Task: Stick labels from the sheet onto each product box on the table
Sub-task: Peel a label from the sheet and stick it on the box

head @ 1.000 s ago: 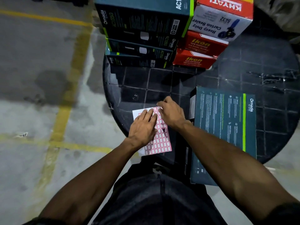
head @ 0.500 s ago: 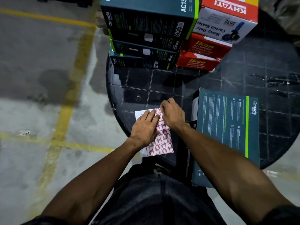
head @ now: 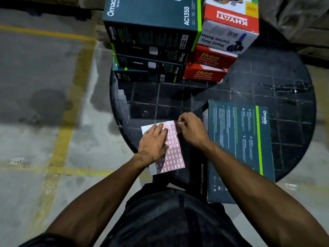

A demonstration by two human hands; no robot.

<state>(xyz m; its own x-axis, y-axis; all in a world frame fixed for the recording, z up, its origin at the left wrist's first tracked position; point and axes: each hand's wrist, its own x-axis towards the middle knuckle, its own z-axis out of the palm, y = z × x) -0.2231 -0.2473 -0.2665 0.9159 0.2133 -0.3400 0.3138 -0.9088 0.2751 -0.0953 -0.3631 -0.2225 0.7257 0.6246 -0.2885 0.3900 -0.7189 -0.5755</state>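
Right hand [head: 191,130]: fingers pinched on one label at the red-gridded white paper label sheet [head: 171,152] corner. Left hand [head: 153,143]: flat, pinning sheet. Teal cardboard box [head: 240,145] beside fingers: no label visible.

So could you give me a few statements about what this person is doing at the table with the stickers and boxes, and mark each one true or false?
1. The left hand lies flat on the label sheet. True.
2. The right hand is pressing a label onto the lying Omada box. False: it pinches at the sheet's far right corner, apart from the box.
3. The labels have red borders. True.
4. The Khyati carton sealer box sits on the floor. False: it tops two red Ikon boxes on the round black table.
5. Omada AC1350 boxes are stacked at the table's far side. True.
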